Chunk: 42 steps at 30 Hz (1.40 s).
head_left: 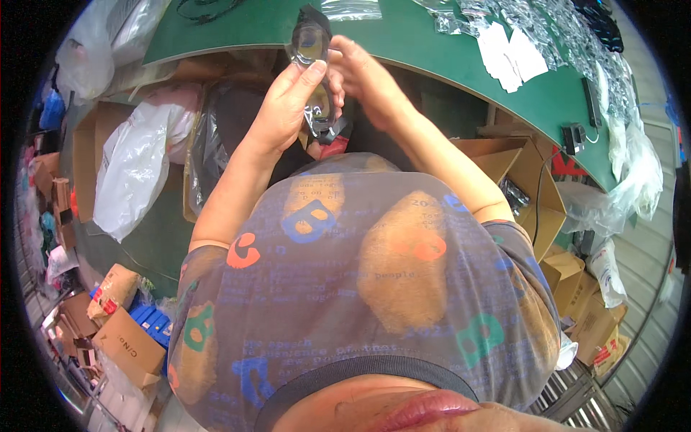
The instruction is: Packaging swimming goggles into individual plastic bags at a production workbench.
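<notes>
Dark-framed goggles (309, 45) with two see-through lenses are held upright above my lap, close to the table's near edge. My left hand (288, 104) grips them at the middle, thumb on the front and fingers behind. My right hand (363, 72) is at their right edge, its fingers bent in against the upper part. Some of its fingertips are hidden by the goggles and my left hand. A black piece stands out at the top of the goggles, and the lower lens hangs below my left thumb.
A curved green table (425, 61) spans the far side. On it lie clear plastic packets (497, 29), white paper pieces (512, 57) and a black adapter (574, 137). Open cardboard boxes (529, 173) stand to the right; a white plastic bag (137, 162) hangs over a box at left.
</notes>
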Tool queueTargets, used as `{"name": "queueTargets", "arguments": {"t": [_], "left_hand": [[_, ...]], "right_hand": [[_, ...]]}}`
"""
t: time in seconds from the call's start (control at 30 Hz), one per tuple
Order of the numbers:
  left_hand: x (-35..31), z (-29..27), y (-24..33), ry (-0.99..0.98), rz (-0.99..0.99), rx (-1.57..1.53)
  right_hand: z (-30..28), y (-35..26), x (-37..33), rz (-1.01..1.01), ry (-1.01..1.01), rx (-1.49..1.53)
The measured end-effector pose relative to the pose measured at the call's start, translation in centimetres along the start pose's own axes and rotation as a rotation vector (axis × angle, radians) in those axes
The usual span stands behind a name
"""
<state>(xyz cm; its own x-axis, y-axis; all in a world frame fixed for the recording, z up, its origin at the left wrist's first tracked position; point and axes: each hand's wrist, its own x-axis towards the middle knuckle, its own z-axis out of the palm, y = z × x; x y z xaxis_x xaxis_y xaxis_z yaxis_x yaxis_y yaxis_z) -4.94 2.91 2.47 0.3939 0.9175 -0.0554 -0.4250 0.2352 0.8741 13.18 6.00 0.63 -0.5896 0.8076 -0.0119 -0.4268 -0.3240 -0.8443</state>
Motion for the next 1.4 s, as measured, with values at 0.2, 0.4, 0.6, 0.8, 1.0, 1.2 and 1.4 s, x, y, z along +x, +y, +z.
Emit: {"name": "queueTargets", "arguments": {"t": [0.2,0.4,0.6,0.8,1.0,1.2,1.4], "left_hand": [[0.6,-0.5,1.2,0.055,0.237,0.197],[0.8,-3.5,0.9,0.288,0.304,0.525],[-1.2,-1.1,1.0,0.259,0.446,1.021],[-1.5,2.0,2.6,0.043,0.643,1.161],[-0.9,1.3,3.2,0.161,0.548,1.001],[1.1,0.2,3.5,0.294,0.650,1.091],[3.0,-2.5,1.3,0.321,0.363,0.979]], "right_hand": [[-0.6,0.3,-3.1,0.183,0.201,0.397],[-0.9,-1.9,-5.0,-0.007,0.027,0.864],[-0.1,-1.8,-4.5,-0.243,0.326,0.145],[-0.1,2.7,-3.9,-0.078,-0.189,0.150],[1.1,1.4,-5.4,0.200,-0.250,0.221],[1.4,-0.1,-7.0,0.237,-0.263,-0.130],[0.0,-2.6,-7.7,0.335,-0.242,-0.323]]}}
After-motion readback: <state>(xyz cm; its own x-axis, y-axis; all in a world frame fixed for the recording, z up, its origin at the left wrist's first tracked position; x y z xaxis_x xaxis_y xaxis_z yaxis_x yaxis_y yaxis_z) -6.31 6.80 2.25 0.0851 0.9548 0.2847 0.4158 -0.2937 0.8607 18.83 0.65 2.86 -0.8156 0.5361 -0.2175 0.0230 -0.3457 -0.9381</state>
